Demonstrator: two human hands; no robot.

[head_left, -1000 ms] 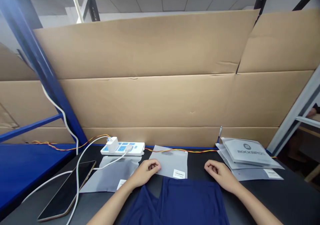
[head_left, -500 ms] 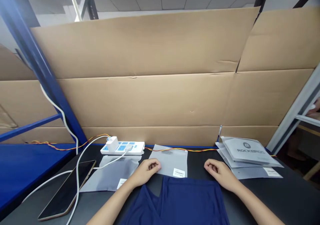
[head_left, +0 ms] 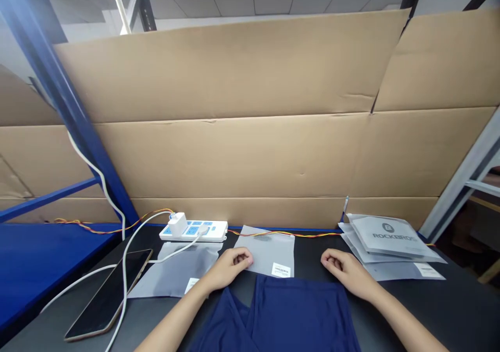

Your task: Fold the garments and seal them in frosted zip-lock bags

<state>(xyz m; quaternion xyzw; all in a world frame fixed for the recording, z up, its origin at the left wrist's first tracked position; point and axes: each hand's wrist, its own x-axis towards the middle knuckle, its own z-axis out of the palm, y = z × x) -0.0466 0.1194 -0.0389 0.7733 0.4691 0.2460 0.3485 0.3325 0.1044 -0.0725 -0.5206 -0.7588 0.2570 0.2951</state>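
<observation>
A navy blue garment (head_left: 300, 310) lies on the black tabletop at the bottom middle, running out of view at the lower edge. My left hand (head_left: 229, 267) rests to its upper left, fingers curled in and nothing seen in them. Its fingertips are beside a grey plastic bag (head_left: 265, 250) with a white barcode label. To the garment's upper right, my right hand (head_left: 346, 269) lies on the table, also loosely closed with no object visible in it. Another grey bag (head_left: 167, 276) with a label is left of my left hand, partly under a white cable.
Stacked grey bags (head_left: 390, 237), the top one printed ROCKBROS, lie at the right, with a pen (head_left: 344, 209) behind. A white power strip (head_left: 211, 231) and a phone or tablet (head_left: 107, 297) are left, crossed by white cables. Cardboard panels (head_left: 250, 156) wall off the back.
</observation>
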